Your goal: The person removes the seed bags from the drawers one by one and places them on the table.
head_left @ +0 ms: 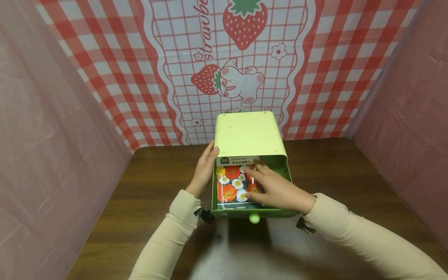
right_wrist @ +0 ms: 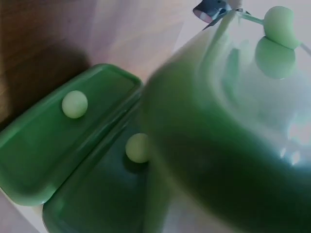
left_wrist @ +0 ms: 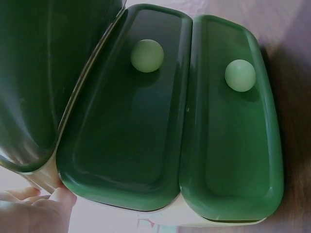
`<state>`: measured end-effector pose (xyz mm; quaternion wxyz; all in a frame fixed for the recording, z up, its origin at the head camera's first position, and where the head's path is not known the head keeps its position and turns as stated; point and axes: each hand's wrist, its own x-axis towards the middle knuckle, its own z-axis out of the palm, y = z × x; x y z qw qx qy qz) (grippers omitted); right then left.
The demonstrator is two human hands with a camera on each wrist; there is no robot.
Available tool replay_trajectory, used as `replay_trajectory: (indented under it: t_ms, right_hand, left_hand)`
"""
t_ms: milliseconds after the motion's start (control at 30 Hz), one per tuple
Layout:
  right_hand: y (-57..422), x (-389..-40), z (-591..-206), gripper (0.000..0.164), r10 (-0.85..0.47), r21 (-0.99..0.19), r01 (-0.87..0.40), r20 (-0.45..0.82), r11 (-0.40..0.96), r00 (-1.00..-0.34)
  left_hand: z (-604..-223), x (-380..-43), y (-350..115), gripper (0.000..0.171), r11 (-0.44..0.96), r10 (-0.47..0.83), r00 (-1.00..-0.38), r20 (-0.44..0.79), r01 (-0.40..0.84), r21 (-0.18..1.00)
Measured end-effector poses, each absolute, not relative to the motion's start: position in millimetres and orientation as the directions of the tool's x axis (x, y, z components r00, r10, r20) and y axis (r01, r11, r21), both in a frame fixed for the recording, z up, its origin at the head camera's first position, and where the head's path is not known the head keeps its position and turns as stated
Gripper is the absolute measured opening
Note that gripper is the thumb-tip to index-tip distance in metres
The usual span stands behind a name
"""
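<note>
A small cabinet with a pale yellow-green shell (head_left: 249,134) stands upright on the table, its green top drawer (head_left: 276,213) pulled out toward me. Inside that drawer lies a seed packet (head_left: 229,182) printed with red, orange, white and yellow flowers. My right hand (head_left: 281,188) reaches into the drawer with its fingers spread over the packet's right part; the fingertips appear to touch it. Against the left side of the shell rests my left hand (head_left: 203,169), fingers extended. In the left wrist view that hand (left_wrist: 36,208) shows at the lower left corner, beside the shell.
Two lower drawers (left_wrist: 121,131) with round pale green knobs (left_wrist: 147,56) are closed beneath the open one. The brown wooden table (head_left: 150,186) surrounds the cabinet. Behind it hangs a red checked strawberry cloth (head_left: 122,77), with pink cloth (head_left: 395,97) at both sides.
</note>
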<state>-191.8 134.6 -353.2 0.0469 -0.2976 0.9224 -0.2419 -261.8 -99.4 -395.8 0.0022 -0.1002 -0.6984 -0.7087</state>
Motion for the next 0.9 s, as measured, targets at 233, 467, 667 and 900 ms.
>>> replay_trajectory:
  t_ms: [233,467,667,900]
  right_hand:
    - [138,-188,-347,0.072,-0.546,-0.590,-0.468,0.054,0.658,-0.836]
    - [138,-187,-343,0.067,-0.506,-0.654,-0.427,0.077,0.625,-0.859]
    - [138,-187,-341,0.057,-0.448,-0.753,-0.331,0.055,0.568,-0.892]
    - [139,-189,-343,0.056,-0.409,-0.874,-0.232,0.043,0.426,-0.912]
  left_hand:
    - [-395,-263,-98,0.059,-0.022,0.124,-0.979,0.162,0.160,0.987]
    - [-395,-262,-98,0.060,-0.015,0.110,-0.980,0.166,0.165,0.986]
    - [-394,-261,-98,0.060,-0.015,0.109,-0.981,0.158,0.157,0.987]
    - [-396,-262,-99,0.060,-0.024,0.116,-0.981,0.153,0.152,0.988]
